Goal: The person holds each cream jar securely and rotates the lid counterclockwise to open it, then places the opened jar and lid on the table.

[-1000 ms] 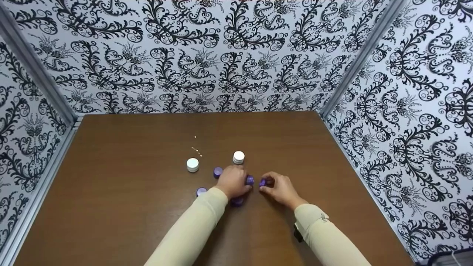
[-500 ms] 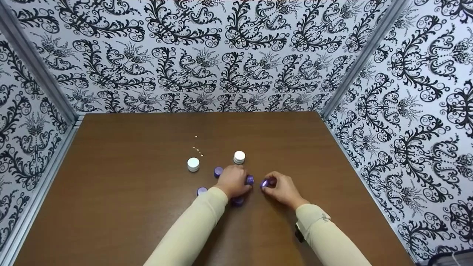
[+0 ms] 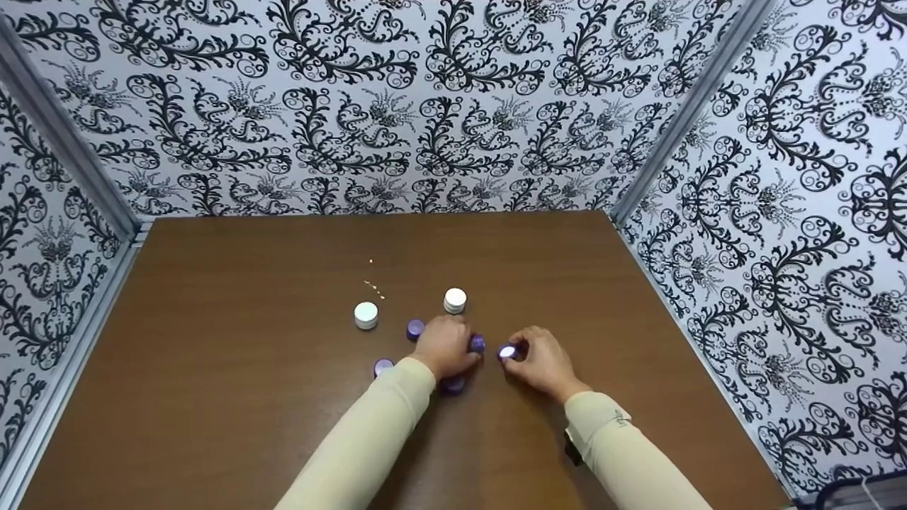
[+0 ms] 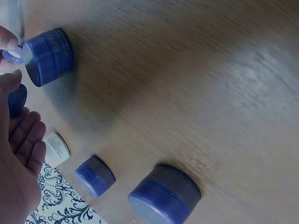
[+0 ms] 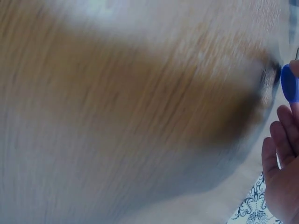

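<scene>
While our left hand (image 3: 445,347) pinches the small purple jar (image 3: 477,344) and our right hand (image 3: 545,365) pinches the purple lid (image 3: 507,352), just apart over the brown table (image 3: 283,297), we'd hold the jar still and square the lid to it so nothing goes on crooked. Only lettering we can make out is "AUPR…" on another purple jar (image 4: 49,57) nearby.

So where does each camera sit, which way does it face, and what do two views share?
Head: on the head, facing forward and down at the table and patterned wall; left hand, right hand and both sleeves show.
Left wrist: facing purple jars on the table; left hand at the left edge, likely right fingertips above.
Right wrist: facing mostly tabletop; right hand at the right edge.
Shared: head and right wrist both show the right hand's purple lid.
</scene>
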Motion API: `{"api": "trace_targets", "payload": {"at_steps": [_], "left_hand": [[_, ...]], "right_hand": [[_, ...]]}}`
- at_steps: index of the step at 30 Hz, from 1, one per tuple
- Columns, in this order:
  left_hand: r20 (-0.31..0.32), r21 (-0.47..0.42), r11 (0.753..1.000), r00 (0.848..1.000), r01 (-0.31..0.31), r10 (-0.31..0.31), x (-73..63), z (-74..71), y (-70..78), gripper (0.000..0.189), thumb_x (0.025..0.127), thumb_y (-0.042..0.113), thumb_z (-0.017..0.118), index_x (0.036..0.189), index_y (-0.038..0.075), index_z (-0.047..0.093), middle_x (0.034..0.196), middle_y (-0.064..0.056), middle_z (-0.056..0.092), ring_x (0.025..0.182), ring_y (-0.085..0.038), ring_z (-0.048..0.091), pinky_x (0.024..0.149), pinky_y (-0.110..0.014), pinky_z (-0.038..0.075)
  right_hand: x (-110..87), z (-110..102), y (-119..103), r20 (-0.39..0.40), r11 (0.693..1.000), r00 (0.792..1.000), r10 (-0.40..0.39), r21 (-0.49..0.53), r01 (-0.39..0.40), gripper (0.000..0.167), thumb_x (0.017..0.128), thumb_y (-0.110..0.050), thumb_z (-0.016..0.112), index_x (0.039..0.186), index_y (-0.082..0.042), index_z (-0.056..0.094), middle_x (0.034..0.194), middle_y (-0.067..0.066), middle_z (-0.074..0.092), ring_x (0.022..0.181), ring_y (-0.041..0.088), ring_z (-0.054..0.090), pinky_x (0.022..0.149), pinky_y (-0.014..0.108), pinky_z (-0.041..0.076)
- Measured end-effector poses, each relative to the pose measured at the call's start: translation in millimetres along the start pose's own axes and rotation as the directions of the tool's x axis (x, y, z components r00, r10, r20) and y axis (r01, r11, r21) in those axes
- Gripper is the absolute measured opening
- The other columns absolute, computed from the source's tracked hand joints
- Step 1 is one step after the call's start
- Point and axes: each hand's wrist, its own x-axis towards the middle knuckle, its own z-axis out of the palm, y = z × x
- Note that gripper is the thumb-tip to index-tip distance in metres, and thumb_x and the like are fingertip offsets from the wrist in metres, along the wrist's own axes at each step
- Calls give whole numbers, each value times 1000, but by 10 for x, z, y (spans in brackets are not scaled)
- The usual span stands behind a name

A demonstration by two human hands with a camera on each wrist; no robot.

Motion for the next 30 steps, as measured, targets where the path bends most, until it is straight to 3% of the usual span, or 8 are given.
{"api": "trace_targets", "payload": {"at_steps": [7,21,30], "left_hand": [[22,24,1000,1000,8,-8,10,27,21,38,82,45,76,92,8,74,91,-5,64,90,-28,64,86,-40,49],[82,97,994,995,43,-51,41,122,52,47,81,49,76,98,6,75,98,-6,63,97,-27,62,88,-40,48],[103,104,993,992,57,-68,57,152,37,49,83,52,74,98,5,75,103,-7,62,100,-26,60,89,-40,46]], "right_hand": [[-14,23,-5,22,999,1000,19,-26,-19,28,70,-27,82,93,-17,69,98,-6,60,100,19,54,89,39,45],[-22,47,-1,-4,999,999,-38,-20,38,30,70,-25,85,93,-14,69,98,-3,61,100,22,55,88,41,46],[-8,37,34,8,1000,1000,-8,-19,8,31,71,-28,84,94,-15,69,98,-5,60,99,19,53,87,39,46]]}}
